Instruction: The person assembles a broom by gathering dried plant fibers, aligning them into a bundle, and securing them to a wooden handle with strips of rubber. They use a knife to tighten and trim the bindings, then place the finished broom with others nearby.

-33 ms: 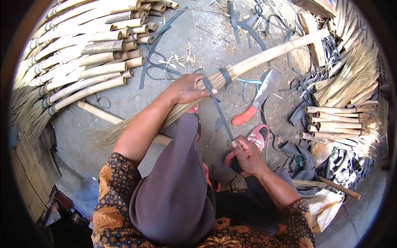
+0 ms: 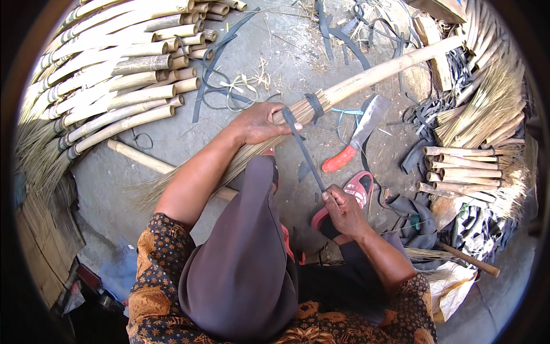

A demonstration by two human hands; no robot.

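A stick broom with a pale bamboo handle [image 2: 395,69] lies slantwise across my lap, its thin bristles [image 2: 229,164] passing under my left forearm. My left hand [image 2: 260,123] is closed round the bristle bundle just below a dark binding [image 2: 314,108]. From beside that hand a black rubber strip [image 2: 305,152] runs straight and taut to my right hand [image 2: 344,213], which grips its lower end in a fist. On the ground right of the broom lies a large knife [image 2: 366,126] with a broad blade and a red handle.
Many bamboo-handled brooms [image 2: 132,92] are stacked at the left. Cut bamboo pieces [image 2: 467,172] and a bristle pile [image 2: 481,109] lie at the right. Loose black strips [image 2: 220,63] are scattered over the concrete. A bamboo pole [image 2: 140,156] lies under my left arm.
The broom has turned or slid very slightly, its handle end reaching a little farther up and right. My right hand has shifted only slightly, with the strip still taut.
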